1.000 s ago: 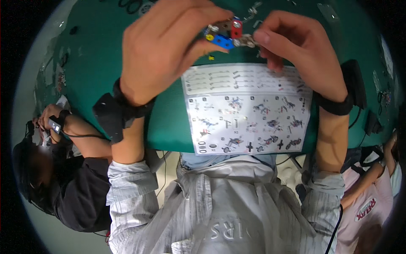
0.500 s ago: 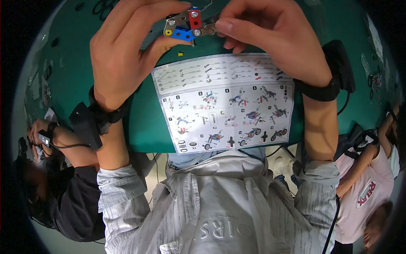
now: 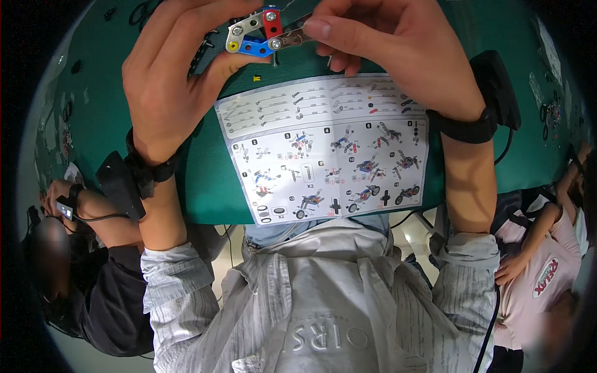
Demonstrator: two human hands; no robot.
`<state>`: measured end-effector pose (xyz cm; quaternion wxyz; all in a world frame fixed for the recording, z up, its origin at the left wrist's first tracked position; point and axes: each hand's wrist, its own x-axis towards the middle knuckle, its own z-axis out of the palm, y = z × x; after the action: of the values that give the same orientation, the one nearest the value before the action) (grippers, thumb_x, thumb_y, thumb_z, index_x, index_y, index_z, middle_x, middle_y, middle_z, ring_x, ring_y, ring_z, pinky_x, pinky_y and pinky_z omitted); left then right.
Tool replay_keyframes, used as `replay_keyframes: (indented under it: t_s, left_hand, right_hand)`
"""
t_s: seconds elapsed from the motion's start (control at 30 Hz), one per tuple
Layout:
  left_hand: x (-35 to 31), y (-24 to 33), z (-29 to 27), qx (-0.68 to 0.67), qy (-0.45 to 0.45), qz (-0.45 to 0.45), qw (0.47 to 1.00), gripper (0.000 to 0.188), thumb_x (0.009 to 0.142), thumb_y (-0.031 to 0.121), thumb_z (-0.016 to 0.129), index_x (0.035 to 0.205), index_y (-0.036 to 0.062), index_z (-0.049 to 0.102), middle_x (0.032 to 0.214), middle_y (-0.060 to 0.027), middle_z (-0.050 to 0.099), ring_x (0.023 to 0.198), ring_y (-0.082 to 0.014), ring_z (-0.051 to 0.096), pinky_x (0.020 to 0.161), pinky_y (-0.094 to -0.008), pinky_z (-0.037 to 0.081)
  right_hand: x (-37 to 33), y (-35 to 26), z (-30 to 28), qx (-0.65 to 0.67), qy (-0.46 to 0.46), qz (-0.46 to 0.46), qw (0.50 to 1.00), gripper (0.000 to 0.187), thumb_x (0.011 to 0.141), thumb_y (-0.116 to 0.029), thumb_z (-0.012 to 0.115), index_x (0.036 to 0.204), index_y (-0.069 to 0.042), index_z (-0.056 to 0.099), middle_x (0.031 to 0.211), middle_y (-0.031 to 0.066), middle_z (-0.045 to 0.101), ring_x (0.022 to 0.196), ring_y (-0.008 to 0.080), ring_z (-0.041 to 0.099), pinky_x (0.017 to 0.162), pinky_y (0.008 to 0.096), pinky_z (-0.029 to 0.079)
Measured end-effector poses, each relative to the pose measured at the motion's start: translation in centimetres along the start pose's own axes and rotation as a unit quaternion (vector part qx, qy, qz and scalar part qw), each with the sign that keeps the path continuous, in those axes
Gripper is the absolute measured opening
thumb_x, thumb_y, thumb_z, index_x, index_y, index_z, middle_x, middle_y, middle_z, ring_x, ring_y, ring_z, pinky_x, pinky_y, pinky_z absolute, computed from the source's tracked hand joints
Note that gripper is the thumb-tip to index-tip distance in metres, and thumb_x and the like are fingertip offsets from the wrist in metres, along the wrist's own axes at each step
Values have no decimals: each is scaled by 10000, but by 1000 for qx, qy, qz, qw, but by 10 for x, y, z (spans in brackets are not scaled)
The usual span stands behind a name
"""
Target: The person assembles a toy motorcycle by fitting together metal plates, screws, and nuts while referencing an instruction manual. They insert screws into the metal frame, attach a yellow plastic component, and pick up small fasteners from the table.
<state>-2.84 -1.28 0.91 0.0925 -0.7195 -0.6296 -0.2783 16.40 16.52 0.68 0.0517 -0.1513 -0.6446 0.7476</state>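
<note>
Far left of the printed sheet (image 3: 326, 152), a co-worker in black (image 3: 118, 298) sat beside the green tabletop (image 3: 199, 202). Nearer the sheet, to the left of it, a black box on a wristband (image 3: 121, 183) was strapped to the left wrist. Black rings (image 3: 142, 12) lay well beyond the sheet's upper left corner. The left hand (image 3: 165, 81) was above and left of that corner, thumb below and fingers above, pinching the left part of a small assembly (image 3: 272, 28). A small yellow piece (image 3: 257, 78) lay on the tabletop just beyond the sheet's top edge, toward its left end. The assembly was held beyond that same edge: blue, red and silver perforated plates joined by bolts, a yellow part at its left end, one bolt (image 3: 276, 59) projecting toward the sheet. The right hand (image 3: 379, 34), beyond the sheet's top edge and to the right, pinched the outer end of the assembly's metal strip between thumb and finger; its other fingers were curled. Right of the sheet, small parts (image 3: 550, 115) lay near the tabletop's far side, and a co-worker in pink (image 3: 528, 292) sat below them.
</note>
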Motion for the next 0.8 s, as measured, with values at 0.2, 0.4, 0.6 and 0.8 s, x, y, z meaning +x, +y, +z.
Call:
replay_keyframes:
  t_s: [0.2, 0.4, 0.6, 0.8]
  left_hand:
    - [1, -1, 2, -6, 4, -1, 1000, 456, 771, 127, 872, 1193, 30, 732, 1156, -126, 724, 969, -202, 688, 757, -275, 544]
    - [-2, -5, 1, -12, -12, -13, 1000, 445, 783, 128, 865, 1194, 26, 728, 1176, -137, 718, 980, -205, 686, 767, -282, 550]
    - [-2, -5, -2, -13, -11, -17, 1000, 449, 781, 136, 868, 1191, 20, 728, 1179, -145, 719, 981, -210, 688, 772, -285, 552]
    - [-3, -5, -2, 0, -1, 13, 1000, 466, 773, 139, 875, 1197, 17, 724, 1182, -154, 721, 995, -226, 697, 784, -288, 557]
  right_hand:
    - [0, -3, -1, -28, -2, -21, 999, 179, 985, -132, 711, 959, 45, 704, 752, 23, 665, 645, 56, 581, 572, 216, 484]
    - [2, 1, -5, -5, -25, -34, 999, 197, 994, -151, 701, 956, 42, 707, 753, 29, 673, 636, 57, 582, 567, 218, 488]
    - [4, -4, 0, -38, 77, -1, 996, 240, 1019, -205, 674, 973, 28, 708, 747, 22, 672, 629, 55, 580, 571, 211, 486]
    - [4, -5, -1, -72, 38, 49, 996, 222, 1003, -180, 694, 985, 41, 711, 753, 31, 684, 635, 61, 597, 582, 211, 505]
